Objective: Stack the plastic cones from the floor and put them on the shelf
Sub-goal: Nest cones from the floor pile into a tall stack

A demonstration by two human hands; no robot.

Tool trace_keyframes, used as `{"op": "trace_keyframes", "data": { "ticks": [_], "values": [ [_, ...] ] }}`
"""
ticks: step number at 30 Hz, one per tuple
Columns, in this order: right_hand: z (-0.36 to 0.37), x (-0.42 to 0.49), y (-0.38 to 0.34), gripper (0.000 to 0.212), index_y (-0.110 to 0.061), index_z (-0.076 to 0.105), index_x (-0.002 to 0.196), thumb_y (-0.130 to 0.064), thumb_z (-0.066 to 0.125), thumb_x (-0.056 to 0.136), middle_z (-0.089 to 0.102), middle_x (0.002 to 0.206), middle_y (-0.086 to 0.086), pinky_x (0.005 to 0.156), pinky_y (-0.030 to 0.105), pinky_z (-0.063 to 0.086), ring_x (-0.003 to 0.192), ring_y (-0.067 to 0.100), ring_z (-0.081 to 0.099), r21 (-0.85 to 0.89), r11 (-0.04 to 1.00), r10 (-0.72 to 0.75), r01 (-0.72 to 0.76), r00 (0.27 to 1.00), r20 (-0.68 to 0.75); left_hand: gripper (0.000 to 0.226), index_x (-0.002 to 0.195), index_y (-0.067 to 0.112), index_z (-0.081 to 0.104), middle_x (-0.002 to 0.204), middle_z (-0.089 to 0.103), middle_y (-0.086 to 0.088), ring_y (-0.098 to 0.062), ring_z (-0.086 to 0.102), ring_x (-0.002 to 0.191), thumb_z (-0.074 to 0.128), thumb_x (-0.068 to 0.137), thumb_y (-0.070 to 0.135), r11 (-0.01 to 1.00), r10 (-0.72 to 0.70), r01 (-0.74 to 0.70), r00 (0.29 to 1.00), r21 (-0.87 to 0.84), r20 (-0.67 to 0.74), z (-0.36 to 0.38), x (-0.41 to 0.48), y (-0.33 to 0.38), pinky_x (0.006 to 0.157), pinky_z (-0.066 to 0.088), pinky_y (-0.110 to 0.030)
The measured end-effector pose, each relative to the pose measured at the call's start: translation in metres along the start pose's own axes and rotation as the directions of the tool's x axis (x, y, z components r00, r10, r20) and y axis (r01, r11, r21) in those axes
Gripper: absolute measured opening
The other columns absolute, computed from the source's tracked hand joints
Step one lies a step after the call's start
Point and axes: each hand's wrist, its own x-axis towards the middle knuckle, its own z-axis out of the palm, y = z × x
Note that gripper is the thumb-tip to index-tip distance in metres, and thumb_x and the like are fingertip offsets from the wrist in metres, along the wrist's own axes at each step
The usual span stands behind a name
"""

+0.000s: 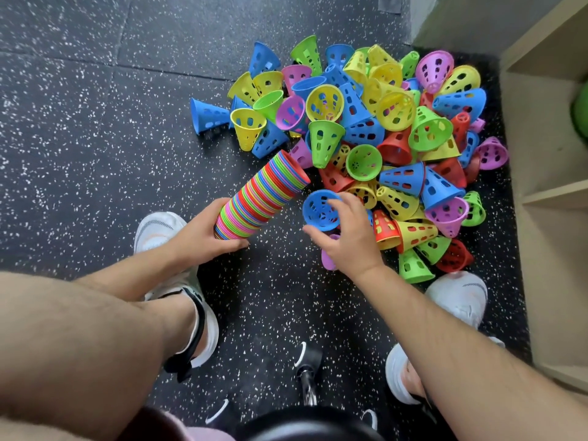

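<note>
A long stack of nested coloured cones [261, 197] lies tilted, its wide end pointing up and right toward the pile. My left hand [203, 230] grips the stack at its lower end. My right hand [346, 233] holds a single blue cone [318, 211] by its rim, with the opening facing me, just right of the stack's upper end. A large pile of loose cones [381, 128] in blue, yellow, green, purple and red covers the floor beyond both hands. A purple cone [327, 259] lies partly hidden under my right wrist.
A pale wooden shelf unit [553, 198] stands at the right edge, with a green object [580, 113] inside one compartment. My white shoes [159, 230] [458, 297] rest on the dark speckled floor [95, 138]. A stool's base and castors [307, 364] show between my legs.
</note>
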Motion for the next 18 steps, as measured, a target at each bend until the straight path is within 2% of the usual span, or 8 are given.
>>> {"op": "trace_keyframes", "data": {
  "ticks": [2, 4, 5, 7, 10, 13, 16, 18],
  "values": [
    [-0.007, 0.011, -0.003, 0.061, -0.003, 0.06, 0.122, -0.047, 0.076, 0.083, 0.052, 0.126, 0.008, 0.108, 0.03, 0.04, 0.121, 0.023, 0.05, 0.092, 0.996, 0.036, -0.021, 0.985, -0.167, 0.076, 0.135, 0.032, 0.05, 0.117, 0.066, 0.006, -0.015, 0.067, 0.107, 0.092, 0.073, 0.026, 1.0, 0.0, 0.0, 1.0, -0.008, -0.005, 0.0, 0.0, 0.0, 0.095, 0.057, -0.044],
    [-0.016, 0.023, -0.01, 0.06, -0.003, 0.058, 0.121, -0.047, 0.071, 0.083, 0.053, 0.12, 0.008, 0.104, 0.015, 0.035, 0.116, 0.021, 0.051, 0.191, 0.98, 0.107, -0.049, 0.946, -0.306, 0.077, 0.134, 0.035, 0.05, 0.117, 0.066, 0.007, -0.015, 0.067, 0.106, 0.091, 0.07, 0.032, 1.0, 0.003, -0.003, 1.0, -0.007, -0.006, 0.0, 0.0, 0.001, 0.094, 0.057, -0.043],
    [-0.021, 0.029, -0.014, 0.062, -0.004, 0.056, 0.124, -0.049, 0.068, 0.083, 0.054, 0.122, 0.008, 0.102, 0.009, 0.031, 0.117, 0.019, 0.051, 0.244, 0.967, 0.153, -0.069, 0.925, -0.347, 0.077, 0.134, 0.036, 0.05, 0.116, 0.066, 0.007, -0.015, 0.067, 0.106, 0.092, 0.071, 0.03, 1.0, 0.004, -0.004, 1.0, -0.009, -0.004, 0.0, 0.001, 0.001, 0.094, 0.058, -0.044],
    [-0.028, 0.04, -0.02, 0.068, -0.005, 0.052, 0.133, -0.053, 0.061, 0.085, 0.053, 0.131, 0.008, 0.102, 0.005, 0.028, 0.124, 0.017, 0.049, 0.322, 0.941, 0.224, -0.103, 0.904, -0.365, 0.076, 0.135, 0.035, 0.049, 0.116, 0.066, 0.008, -0.013, 0.067, 0.105, 0.093, 0.074, 0.023, 1.0, 0.0, 0.0, 1.0, 0.002, -0.004, 0.0, 0.002, -0.001, 0.094, 0.058, -0.044],
    [-0.033, 0.053, -0.028, 0.077, -0.01, 0.041, 0.147, -0.058, 0.054, 0.088, 0.045, 0.148, 0.004, 0.108, 0.013, 0.027, 0.137, 0.013, 0.04, 0.387, 0.91, 0.271, -0.151, 0.922, -0.276, 0.076, 0.135, 0.035, 0.049, 0.115, 0.066, 0.008, -0.011, 0.067, 0.103, 0.093, 0.074, 0.022, 1.0, 0.004, -0.004, 1.0, 0.017, -0.006, 0.001, 0.002, -0.002, 0.093, 0.058, -0.041],
    [-0.031, 0.058, -0.038, 0.075, -0.013, 0.041, 0.15, -0.058, 0.05, 0.09, 0.044, 0.151, 0.002, 0.111, 0.022, 0.029, 0.14, 0.012, 0.038, 0.398, 0.897, 0.271, -0.191, 0.95, -0.154, 0.077, 0.136, 0.034, 0.049, 0.117, 0.065, 0.008, -0.009, 0.066, 0.103, 0.093, 0.074, 0.022, 0.999, 0.02, -0.02, 1.0, 0.036, 0.001, 0.001, 0.002, -0.003, 0.093, 0.057, -0.038],
    [-0.026, 0.06, -0.046, 0.058, -0.014, 0.055, 0.139, -0.05, 0.053, 0.093, 0.058, 0.136, 0.003, 0.11, 0.032, 0.039, 0.126, 0.013, 0.052, 0.385, 0.895, 0.228, -0.225, 0.973, 0.039, 0.081, 0.139, 0.034, 0.047, 0.121, 0.064, 0.01, -0.007, 0.065, 0.107, 0.093, 0.072, 0.032, 0.998, 0.032, -0.033, 0.999, 0.047, 0.023, 0.0, 0.001, -0.002, 0.094, 0.055, -0.032],
    [-0.025, 0.058, -0.047, 0.041, -0.019, 0.061, 0.132, -0.041, 0.056, 0.099, 0.065, 0.115, -0.012, 0.099, 0.028, 0.045, 0.107, 0.001, 0.059, 0.41, 0.863, 0.194, -0.295, 0.943, 0.269, 0.082, 0.14, 0.034, 0.047, 0.123, 0.063, 0.012, -0.006, 0.063, 0.111, 0.09, 0.071, 0.038, 0.997, 0.049, -0.052, 0.997, 0.056, 0.061, 0.001, -0.001, -0.001, 0.096, 0.053, -0.03]
  ]
}}
